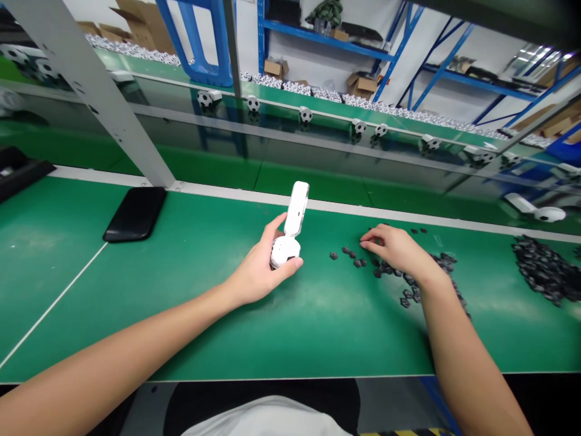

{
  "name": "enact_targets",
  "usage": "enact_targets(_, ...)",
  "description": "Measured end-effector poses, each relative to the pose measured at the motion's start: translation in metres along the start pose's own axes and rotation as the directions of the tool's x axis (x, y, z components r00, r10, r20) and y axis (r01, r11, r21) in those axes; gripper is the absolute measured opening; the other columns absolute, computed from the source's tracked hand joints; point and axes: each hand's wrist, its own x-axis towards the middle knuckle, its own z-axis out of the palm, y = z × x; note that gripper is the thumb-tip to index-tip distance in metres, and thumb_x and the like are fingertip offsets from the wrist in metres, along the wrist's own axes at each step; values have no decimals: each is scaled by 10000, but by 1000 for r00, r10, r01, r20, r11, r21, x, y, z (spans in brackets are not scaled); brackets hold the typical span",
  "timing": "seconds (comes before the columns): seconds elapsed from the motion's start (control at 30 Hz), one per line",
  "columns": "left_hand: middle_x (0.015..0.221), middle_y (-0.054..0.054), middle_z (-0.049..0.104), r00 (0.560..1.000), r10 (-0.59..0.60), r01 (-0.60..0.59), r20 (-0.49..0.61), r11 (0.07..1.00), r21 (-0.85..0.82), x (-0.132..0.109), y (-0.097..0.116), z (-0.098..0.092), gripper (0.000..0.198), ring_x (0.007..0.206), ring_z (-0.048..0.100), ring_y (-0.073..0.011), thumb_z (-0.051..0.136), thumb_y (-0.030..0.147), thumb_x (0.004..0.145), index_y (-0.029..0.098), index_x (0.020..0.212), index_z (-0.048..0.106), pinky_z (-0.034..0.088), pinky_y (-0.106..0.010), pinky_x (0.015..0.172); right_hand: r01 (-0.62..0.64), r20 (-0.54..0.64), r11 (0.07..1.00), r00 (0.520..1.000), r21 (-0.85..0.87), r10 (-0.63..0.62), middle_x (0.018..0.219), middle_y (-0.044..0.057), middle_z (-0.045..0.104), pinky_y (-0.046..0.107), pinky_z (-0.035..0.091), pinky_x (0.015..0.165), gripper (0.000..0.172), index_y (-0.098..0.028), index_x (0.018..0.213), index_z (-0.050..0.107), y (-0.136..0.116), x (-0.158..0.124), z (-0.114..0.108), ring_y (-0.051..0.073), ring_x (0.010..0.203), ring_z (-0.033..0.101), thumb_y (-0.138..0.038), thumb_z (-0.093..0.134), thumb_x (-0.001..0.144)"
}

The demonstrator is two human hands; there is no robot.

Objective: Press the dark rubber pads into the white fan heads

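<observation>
My left hand point(258, 266) grips a small white ball point(284, 252), its fingers wrapped around it and dark marks showing on the ball's surface. A flat white bar-shaped piece point(296, 208) rises from the ball, tilted slightly to the right. My right hand point(394, 249) rests palm down with curled fingers among scattered small dark hexagonal pieces point(357, 263) on the green workbench point(227, 339). Whether its fingertips pinch a piece is hidden. Further right lies a heap of the same dark pieces point(547, 269).
A black tablet-like slab point(134, 214) lies on the bench at left, and a black tray point(18, 172) sits at its far-left edge. Behind, a grey steel post point(91, 91) stands beside a glass panel. White-and-black balls point(305, 114) ride a green conveyor.
</observation>
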Motion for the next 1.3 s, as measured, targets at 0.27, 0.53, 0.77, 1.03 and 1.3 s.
enact_targets(0.27,1234,-104,593,1000,16,-15,-9,1000,26,0,0,1,884,898,611,-220,672,451,965,314,1638,116,502,-406,822,-80,-172,996,981,44,86,907,66,759,365,495,695,205,-232,936,748,-8,8,8,250,785,681,-395,626,960)
enact_targets(0.53,1221,-93,599,1000,8,-8,-6,1000,-2,-1,1,1,882,849,593,-198,677,434,961,320,1637,121,501,-385,786,-61,-200,993,977,102,80,1091,67,792,411,529,842,318,-247,1005,794,3,3,2,295,984,713,-462,560,1014)
enact_targets(0.77,1337,-129,574,999,-29,26,-25,995,-95,0,0,3,975,970,617,-238,726,417,921,283,1654,98,503,-412,869,75,-64,991,996,114,-68,1165,67,734,416,540,872,269,-313,1129,787,9,8,9,290,1002,694,-462,620,981)
enact_targets(1.03,1145,-66,630,997,-75,74,-3,984,-164,1,-5,8,579,932,608,-211,757,412,893,210,1344,455,487,-345,827,93,-235,959,971,269,-28,917,82,715,385,529,798,338,-218,997,660,-27,15,23,249,827,672,-493,473,1059)
enact_targets(1.3,1306,-88,595,996,91,-91,12,994,57,-2,4,13,614,1105,622,-260,737,301,878,229,1399,419,504,-386,932,-63,139,537,985,841,-103,875,59,791,369,633,774,310,-212,1025,779,-113,-17,43,231,802,759,-495,775,899)
